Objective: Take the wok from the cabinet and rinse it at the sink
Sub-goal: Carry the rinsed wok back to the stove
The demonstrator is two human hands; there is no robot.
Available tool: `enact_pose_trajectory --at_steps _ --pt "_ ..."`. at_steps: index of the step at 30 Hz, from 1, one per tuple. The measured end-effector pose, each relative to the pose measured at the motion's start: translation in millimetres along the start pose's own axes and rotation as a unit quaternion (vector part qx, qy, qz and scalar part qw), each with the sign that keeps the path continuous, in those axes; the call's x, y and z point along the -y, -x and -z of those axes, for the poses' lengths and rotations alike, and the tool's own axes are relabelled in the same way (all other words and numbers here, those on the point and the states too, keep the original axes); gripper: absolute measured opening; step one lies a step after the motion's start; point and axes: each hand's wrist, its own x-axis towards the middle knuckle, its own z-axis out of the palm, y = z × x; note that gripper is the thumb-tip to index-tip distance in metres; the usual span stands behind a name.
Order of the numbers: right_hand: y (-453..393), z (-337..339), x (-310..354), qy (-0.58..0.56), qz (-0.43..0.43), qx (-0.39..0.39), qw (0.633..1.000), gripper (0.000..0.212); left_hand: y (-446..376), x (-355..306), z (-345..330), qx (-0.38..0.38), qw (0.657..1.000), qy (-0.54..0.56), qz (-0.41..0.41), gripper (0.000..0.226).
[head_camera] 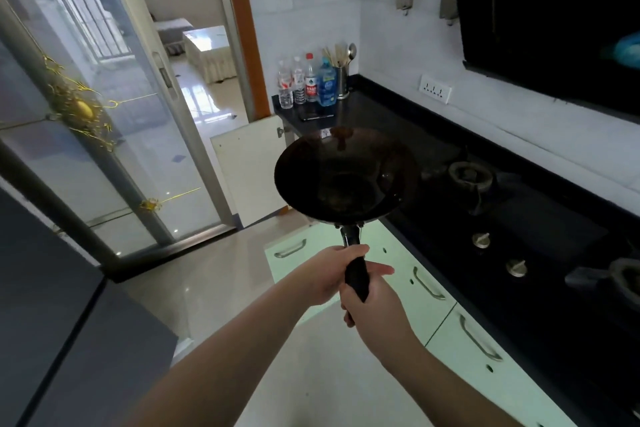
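A dark round wok is held level in the air in front of me, just left of the black countertop's edge. Its black handle points back toward me. My left hand grips the handle near the metal collar. My right hand grips the handle lower down, close behind the left. The wok's bowl looks empty and dark inside. No sink is in view.
A black countertop with a gas hob, burners and knobs runs along the right. Bottles and a utensil holder stand at its far end. Pale green cabinet doors lie below; one white door stands open. A glass sliding door is at left.
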Motion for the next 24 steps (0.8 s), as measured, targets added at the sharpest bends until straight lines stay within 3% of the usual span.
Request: enact_pose_trajectory --at_steps 7,13,17,21,24 --pt "-82.1 -44.2 32.8 0.003 -0.022 -0.025 0.999 0.012 -53.4 -48.5 80.1 0.035 0.999 -0.023 0.022 0.04" --pt "-142.3 -46.2 44.6 0.006 -0.046 -0.049 0.998 0.017 -101.9 -82.3 104.1 0.055 0.998 -0.002 0.034 0.021" --pt "-185.0 -39.4 43.4 -0.014 -0.062 -0.055 0.996 0.016 -147.9 -97.3 116.7 0.076 0.996 -0.026 0.038 0.026" --pt "-231.3 -29.4 40.7 -0.013 -0.07 -0.071 0.995 0.014 -190.8 -115.7 121.9 0.066 0.996 -0.036 0.046 0.046" --pt "-260.3 -25.3 43.9 -0.017 -0.08 -0.074 0.994 0.01 -220.6 -131.4 131.1 0.063 0.996 -0.031 0.063 0.042"
